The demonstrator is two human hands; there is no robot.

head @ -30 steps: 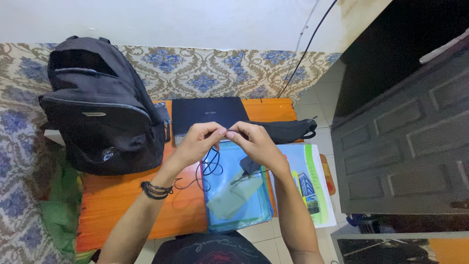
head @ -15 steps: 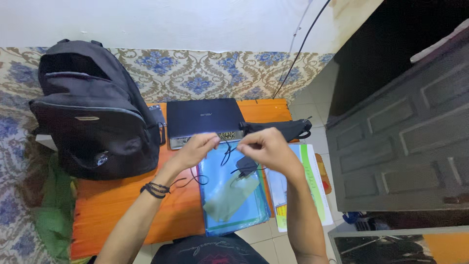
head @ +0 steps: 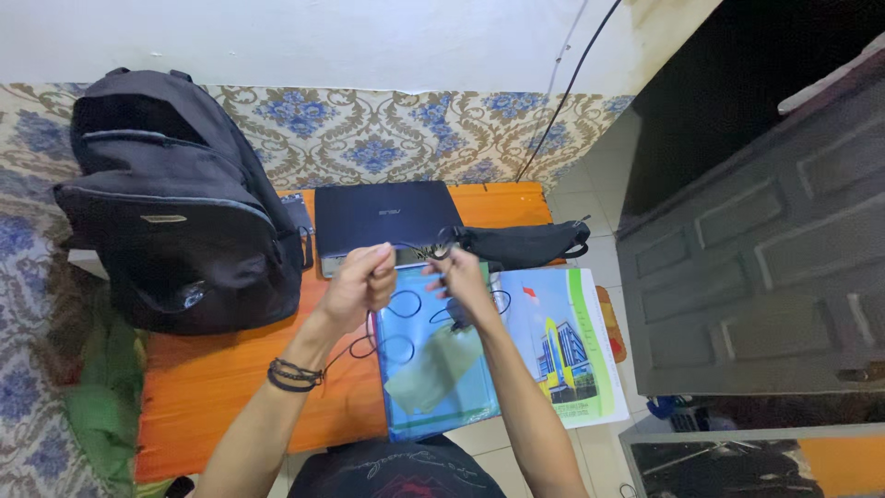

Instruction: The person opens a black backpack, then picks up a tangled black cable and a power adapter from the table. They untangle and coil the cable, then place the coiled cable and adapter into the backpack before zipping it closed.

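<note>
My left hand (head: 359, 281) and my right hand (head: 458, 281) are raised over an orange table (head: 230, 387), both pinching a thin black cable (head: 398, 314). The cable hangs in loops between them and trails down to the table. A small dark charger block (head: 458, 320) hangs under my right hand, above a blue plastic folder (head: 433, 387) with a pale green cloth (head: 433, 364) on it. A closed dark laptop (head: 383, 214) lies just beyond my hands.
A large black backpack (head: 175, 212) stands at the table's left. A black pouch (head: 521, 244) lies right of the laptop. A printed booklet (head: 562, 346) overhangs the table's right edge. A dark wooden door (head: 765, 258) fills the right side. Patterned cloth covers the back wall.
My hands moved closer together again and my right hand dropped lower. The cable now hangs in more loops. The booklet shows more beside the folder.
</note>
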